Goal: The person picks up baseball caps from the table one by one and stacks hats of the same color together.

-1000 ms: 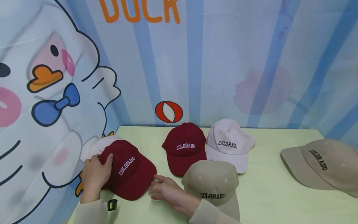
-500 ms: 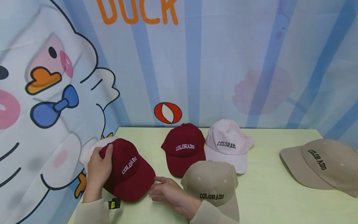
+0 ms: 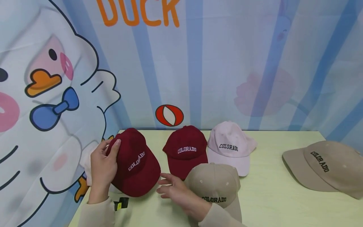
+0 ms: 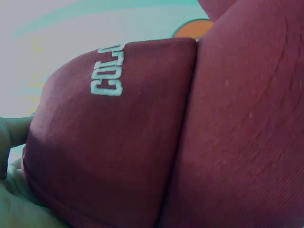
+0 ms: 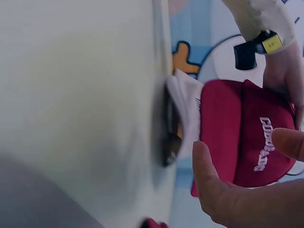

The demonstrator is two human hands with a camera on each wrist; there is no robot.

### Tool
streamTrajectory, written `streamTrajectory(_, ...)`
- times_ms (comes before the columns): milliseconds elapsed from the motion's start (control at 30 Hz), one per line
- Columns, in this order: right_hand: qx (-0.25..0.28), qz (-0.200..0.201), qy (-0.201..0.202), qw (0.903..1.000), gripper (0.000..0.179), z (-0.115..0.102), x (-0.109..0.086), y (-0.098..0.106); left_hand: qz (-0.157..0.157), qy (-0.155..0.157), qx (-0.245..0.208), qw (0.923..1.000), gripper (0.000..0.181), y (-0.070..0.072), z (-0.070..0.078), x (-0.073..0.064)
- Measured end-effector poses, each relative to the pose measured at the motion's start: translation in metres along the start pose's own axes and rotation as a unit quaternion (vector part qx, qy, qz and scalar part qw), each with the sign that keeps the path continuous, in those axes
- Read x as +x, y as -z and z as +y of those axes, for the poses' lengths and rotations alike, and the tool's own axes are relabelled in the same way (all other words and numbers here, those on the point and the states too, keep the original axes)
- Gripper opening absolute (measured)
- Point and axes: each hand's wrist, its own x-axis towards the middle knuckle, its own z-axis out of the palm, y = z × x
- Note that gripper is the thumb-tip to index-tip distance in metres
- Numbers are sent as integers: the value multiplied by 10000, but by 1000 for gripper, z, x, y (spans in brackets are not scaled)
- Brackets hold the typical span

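Observation:
My left hand (image 3: 104, 165) grips a dark red baseball cap (image 3: 134, 181) by the left side of its crown, thumb on the front. White COLORADO lettering slants across the cap. This cap (image 4: 118, 142) fills most of the left wrist view, where parts of the hand (image 4: 19, 190) show at its left edge. With fingers spread, my right hand (image 3: 181, 193) hovers beside the brim, fingertips close to its edge and holding nothing. Partly hidden behind the red cap is a pale cap (image 3: 86, 160); its brim (image 5: 190, 109) shows below the red one in the right wrist view.
A second dark red cap (image 3: 187, 138) and a pale pink cap (image 3: 227, 134) stand side by side at the back. A khaki cap (image 3: 214, 179) sits in front of them, partly behind my right hand. Another khaki cap (image 3: 333, 165) lies at the right of the table (image 3: 269, 201).
My left hand has raised the red cap and shifted it slightly right, away from the pale cap. The right hand has moved a little right, still beside the brim.

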Motion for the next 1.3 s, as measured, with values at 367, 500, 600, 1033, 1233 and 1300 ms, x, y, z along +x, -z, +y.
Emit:
streamTrajectory(367, -952, 186, 786, 9922, 52, -61, -12, 38, -235, -954, -462, 9941, 29, -8, 25, -3)
streamTrajectory(500, -1369, 252, 1097, 9842, 49, -84, -10, 53, -513, -1205, -634, 9894, 26, -12, 31, -2)
streamTrajectory(600, -1813, 358, 1285, 9743, 51, -99, -6, 62, -772, -1470, -674, 9838, 26, -18, 38, 0)
streamTrajectory(1033, -2901, 696, 2199, 9288, 74, -134, 18, 92, -2225, -2222, -1022, 9437, 16, -57, 62, 11)
streamTrajectory(1233, -3205, 1056, 2507, 9073, 75, -135, 26, 107, -2709, -2469, -1169, 9230, 15, -77, 62, 20)
streamTrajectory(1300, -3314, 1194, 2500, 9019, 68, -135, 27, 111, -2774, -2562, -1230, 9178, 14, -82, 61, 22)
